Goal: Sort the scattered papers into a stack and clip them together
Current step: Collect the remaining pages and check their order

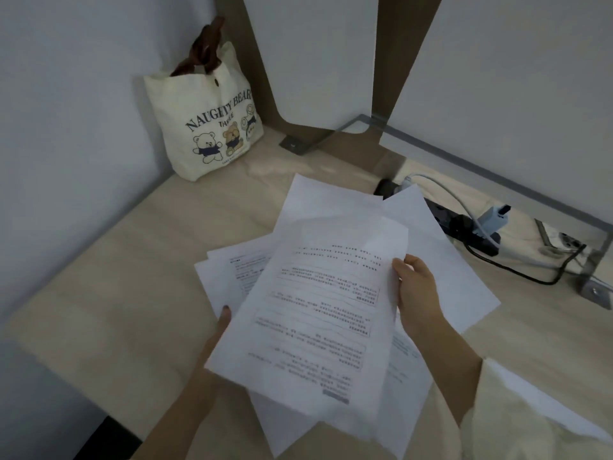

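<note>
White papers, roughly five overlapping sheets, I grip with both hands: left hand and right hand pinching the edges. One tote bag stands at the desk's far corner, one power strip along the back edge.

Left hand with dark-painted thumbnail, bare forearm, right hand unadorned, loose cream sleeve covering the right forearm

Bear-print tote bag upright in my counter's far-left corner; black power strip with cables along right wall.
</note>
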A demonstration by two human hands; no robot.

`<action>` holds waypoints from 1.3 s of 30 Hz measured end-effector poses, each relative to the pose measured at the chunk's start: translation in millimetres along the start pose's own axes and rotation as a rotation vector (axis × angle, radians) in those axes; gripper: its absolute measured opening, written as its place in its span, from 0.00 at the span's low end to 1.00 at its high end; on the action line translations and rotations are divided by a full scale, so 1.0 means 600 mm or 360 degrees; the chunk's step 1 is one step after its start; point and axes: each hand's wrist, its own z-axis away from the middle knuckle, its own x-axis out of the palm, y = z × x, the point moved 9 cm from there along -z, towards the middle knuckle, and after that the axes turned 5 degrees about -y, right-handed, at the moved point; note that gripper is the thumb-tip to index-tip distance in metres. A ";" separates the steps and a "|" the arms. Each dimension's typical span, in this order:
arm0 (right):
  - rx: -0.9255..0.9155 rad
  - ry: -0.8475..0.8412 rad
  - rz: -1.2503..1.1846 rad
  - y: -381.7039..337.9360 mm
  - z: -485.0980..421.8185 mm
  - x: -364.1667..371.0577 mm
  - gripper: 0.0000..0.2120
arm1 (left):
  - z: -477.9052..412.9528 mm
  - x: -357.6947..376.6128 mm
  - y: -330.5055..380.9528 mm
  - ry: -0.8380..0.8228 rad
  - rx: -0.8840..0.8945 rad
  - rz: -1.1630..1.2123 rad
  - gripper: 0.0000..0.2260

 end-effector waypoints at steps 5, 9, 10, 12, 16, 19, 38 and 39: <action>0.0260 0.0199 -0.0464 0.067 -0.009 -0.016 0.09 | 0.022 0.017 0.019 0.0037 0.0154 -0.0230 0.16; 0.0380 -0.0059 -0.0376 0.085 0.008 0.000 0.08 | 0.035 0.023 0.016 0.0025 0.0121 -0.0347 0.20; 0.0410 -0.0172 -0.0292 0.093 0.015 0.007 0.08 | 0.038 0.027 0.015 0.0023 0.0128 -0.0383 0.17; 0.0469 -0.0298 -0.0151 0.116 0.033 0.012 0.07 | 0.042 0.034 0.016 0.0002 0.0161 -0.0455 0.12; 0.0652 -0.0393 -0.0193 0.188 0.074 0.008 0.08 | 0.040 0.032 0.015 0.0038 0.0202 -0.0565 0.11; 0.0785 -0.0583 -0.0121 0.226 0.114 0.022 0.08 | 0.038 0.034 0.015 0.0022 0.0233 -0.0610 0.12; 0.0424 -0.0391 0.0193 0.135 0.043 -0.044 0.05 | 0.046 0.014 0.022 0.0055 0.0428 -0.0771 0.11; 0.0446 -0.0379 0.0289 0.141 0.048 -0.042 0.04 | 0.051 0.013 0.025 0.0056 0.0473 -0.0739 0.13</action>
